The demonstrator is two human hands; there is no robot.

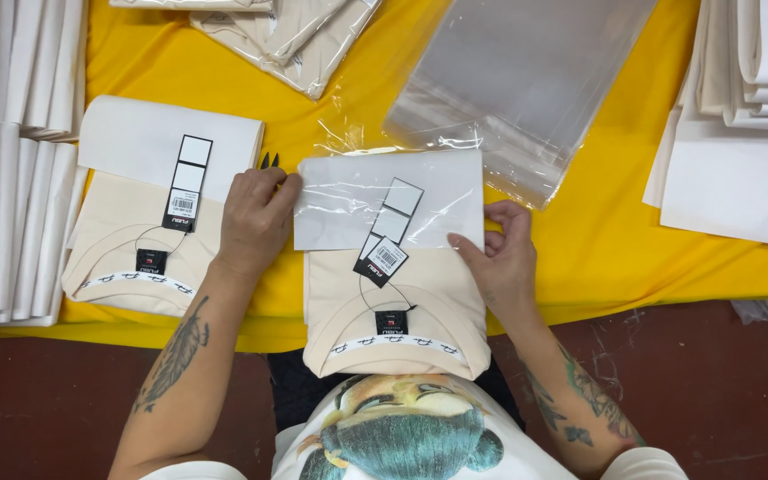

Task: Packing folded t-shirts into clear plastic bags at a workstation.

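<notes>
Head view, folded cream shirt between left hand, right hand

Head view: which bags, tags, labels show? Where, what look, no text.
Clear plastic bag: over centre folded cream shirt, left hand and right hand at its sides.
Hang tag: on that shirt, white and black rectangles.
Second hang tag: on left shirt, same look.
Stack of clear bags: top centre, on yellow cloth.
</notes>
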